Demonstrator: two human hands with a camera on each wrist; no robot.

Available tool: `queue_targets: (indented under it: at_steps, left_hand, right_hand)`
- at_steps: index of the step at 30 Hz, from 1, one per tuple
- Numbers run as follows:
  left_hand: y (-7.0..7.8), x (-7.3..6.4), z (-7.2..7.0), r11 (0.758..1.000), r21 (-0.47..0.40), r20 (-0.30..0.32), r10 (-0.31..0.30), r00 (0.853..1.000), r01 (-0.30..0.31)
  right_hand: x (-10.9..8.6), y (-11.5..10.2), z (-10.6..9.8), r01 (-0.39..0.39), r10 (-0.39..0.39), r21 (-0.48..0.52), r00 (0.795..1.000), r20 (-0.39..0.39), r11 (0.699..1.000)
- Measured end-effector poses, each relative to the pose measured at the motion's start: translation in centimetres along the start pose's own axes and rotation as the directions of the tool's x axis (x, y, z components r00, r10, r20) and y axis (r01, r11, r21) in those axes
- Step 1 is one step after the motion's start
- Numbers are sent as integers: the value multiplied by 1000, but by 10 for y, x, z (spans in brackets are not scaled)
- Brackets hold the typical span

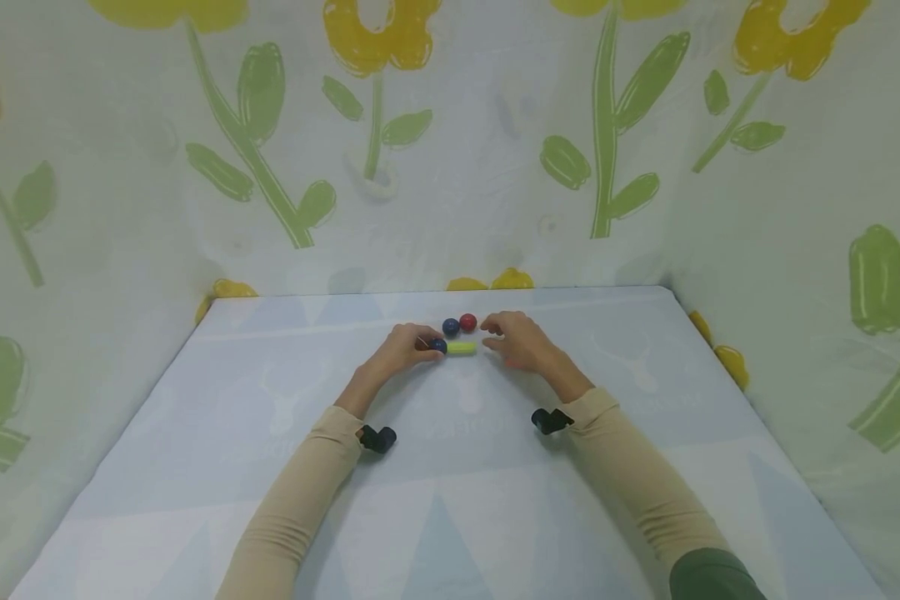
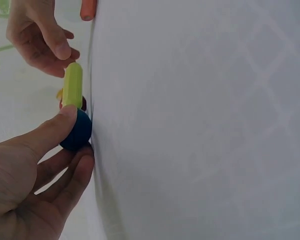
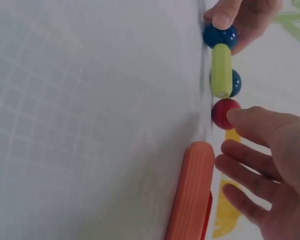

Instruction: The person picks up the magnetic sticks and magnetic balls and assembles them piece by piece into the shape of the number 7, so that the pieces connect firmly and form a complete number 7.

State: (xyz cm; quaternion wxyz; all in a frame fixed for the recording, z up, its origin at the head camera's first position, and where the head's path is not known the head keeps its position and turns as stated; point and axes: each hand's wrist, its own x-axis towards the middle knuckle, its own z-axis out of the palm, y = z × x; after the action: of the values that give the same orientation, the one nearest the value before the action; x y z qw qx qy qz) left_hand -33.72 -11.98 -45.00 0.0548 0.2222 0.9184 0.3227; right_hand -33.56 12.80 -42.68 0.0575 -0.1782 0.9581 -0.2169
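Observation:
My left hand (image 1: 402, 348) pinches a dark blue ball (image 2: 77, 131) between thumb and fingers. From this ball a yellow-green ribbed rod (image 1: 462, 347) extends toward my right hand, end to end with it. My right hand (image 1: 521, 340) hovers beside the rod's free end, its fingers spread and relaxed, holding nothing. Just behind the rod, a second blue ball (image 1: 451, 327) and a red ball (image 1: 468, 322) lie side by side on the table. In the right wrist view, the thumb overlaps the red ball, though whether it touches cannot be told.
An orange ribbed rod (image 3: 192, 190) lies close by in the right wrist view, with a red piece (image 3: 207, 215) partly hidden behind it. A pale patterned cloth covers the table (image 1: 450, 467). Flower-printed curtains (image 1: 465, 192) stand at its back and sides.

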Motion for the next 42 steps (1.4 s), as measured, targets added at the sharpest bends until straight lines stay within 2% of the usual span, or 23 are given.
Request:
queue_targets:
  at_steps: [6,18,30,38,42]
  left_hand:
    - [-1,0,0,1000,-10,-8,-6,1000,6]
    - [0,-1,-1,1000,-16,4,-17,1000,17]
    - [2,0,-3,1000,-22,16,-5,1000,5]
    - [1,-1,-3,1000,-28,2,4,1000,-4]
    - [1,-2,-3,999,-34,2,1,1000,-1]
  right_hand:
    - [5,1,0,-33,32,35,999,15,999]
    - [19,0,4,-30,29,77,999,15,997]
    - [31,-1,5,8,-11,74,999,37,997]
    - [31,-4,6,74,-75,55,997,11,996]
    - [31,-7,8,64,-64,60,998,9,996]
